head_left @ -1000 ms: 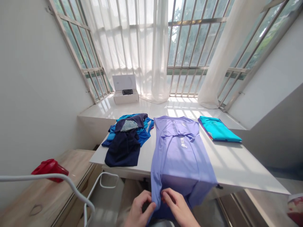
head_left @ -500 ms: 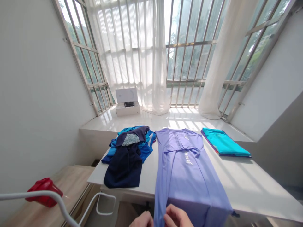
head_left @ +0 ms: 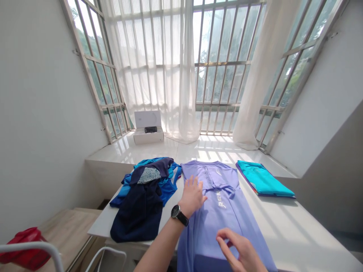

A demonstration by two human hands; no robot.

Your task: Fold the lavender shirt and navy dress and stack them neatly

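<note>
The left hand (head_left: 193,194) has moved up the lavender shirt (head_left: 211,226), released and spread. The right hand (head_left: 241,250) looks empty; the sleeve (head_left: 185,247) lies unheld.

On the table (head_left: 295,230) before me lies a shirt (head_left: 212,219), between a heap of clothes (head_left: 138,207) left and a stack (head_left: 265,179) right; behind, a box (head_left: 149,138) sits on the sill (head_left: 121,153).
</note>
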